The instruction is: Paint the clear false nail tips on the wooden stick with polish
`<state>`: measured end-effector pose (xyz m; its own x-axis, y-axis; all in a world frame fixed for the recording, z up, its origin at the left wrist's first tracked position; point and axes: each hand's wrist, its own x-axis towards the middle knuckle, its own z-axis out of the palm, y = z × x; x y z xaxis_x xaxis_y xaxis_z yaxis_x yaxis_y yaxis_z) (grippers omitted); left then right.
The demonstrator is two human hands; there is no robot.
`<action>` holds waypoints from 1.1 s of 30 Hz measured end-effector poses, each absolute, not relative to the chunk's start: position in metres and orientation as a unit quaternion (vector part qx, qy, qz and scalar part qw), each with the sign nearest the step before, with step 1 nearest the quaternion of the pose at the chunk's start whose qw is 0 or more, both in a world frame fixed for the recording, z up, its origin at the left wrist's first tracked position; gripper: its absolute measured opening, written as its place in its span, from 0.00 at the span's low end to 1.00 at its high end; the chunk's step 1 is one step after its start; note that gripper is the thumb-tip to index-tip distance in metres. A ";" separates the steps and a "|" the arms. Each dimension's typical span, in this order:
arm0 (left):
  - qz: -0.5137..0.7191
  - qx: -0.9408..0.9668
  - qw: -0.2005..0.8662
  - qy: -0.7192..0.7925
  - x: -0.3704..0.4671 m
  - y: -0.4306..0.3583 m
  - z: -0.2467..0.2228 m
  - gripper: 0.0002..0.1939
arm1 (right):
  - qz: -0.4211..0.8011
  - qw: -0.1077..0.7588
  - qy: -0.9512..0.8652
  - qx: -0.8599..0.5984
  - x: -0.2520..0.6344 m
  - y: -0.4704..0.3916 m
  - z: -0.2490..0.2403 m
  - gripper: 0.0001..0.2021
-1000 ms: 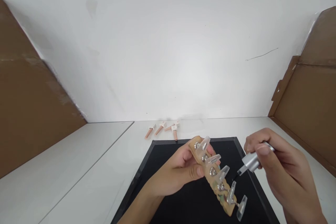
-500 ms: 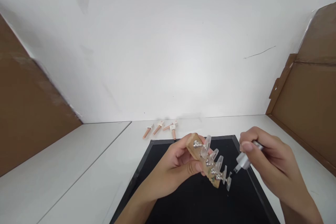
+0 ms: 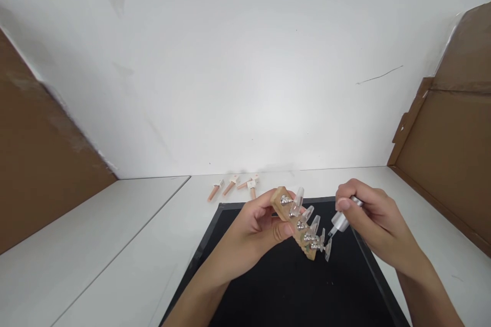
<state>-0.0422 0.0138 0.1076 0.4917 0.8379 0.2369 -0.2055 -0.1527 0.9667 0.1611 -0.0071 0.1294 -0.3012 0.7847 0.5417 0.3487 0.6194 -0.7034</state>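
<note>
Right grip [image 3: 355, 204] closed on silver brush [image 3: 341, 222], left grip [image 3: 264, 235] on wooden strip [image 3: 281, 208]; brush at clear tips [image 3: 315, 225] inside mat's right edge [image 3: 379, 276], steady alignment advisable

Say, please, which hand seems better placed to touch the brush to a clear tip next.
Right, I'd judge: the right hand holds the silver-handled brush near the lowest clear tip; the left hand supports the wooden strip.

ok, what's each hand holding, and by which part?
Left hand: wooden strip with clear nail tips, by its long edge. Right hand: silver brush, by its upper end.
</note>
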 end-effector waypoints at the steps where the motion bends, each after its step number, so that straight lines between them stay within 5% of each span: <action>1: 0.436 0.619 0.603 0.251 -0.042 0.014 0.107 0.07 | 0.235 0.464 -0.770 -0.369 0.162 -0.006 0.129 0.11; 33: 0.397 0.638 0.622 0.220 -0.043 0.018 0.107 0.07 | 0.223 0.423 -0.804 -0.352 0.161 -0.011 0.135 0.12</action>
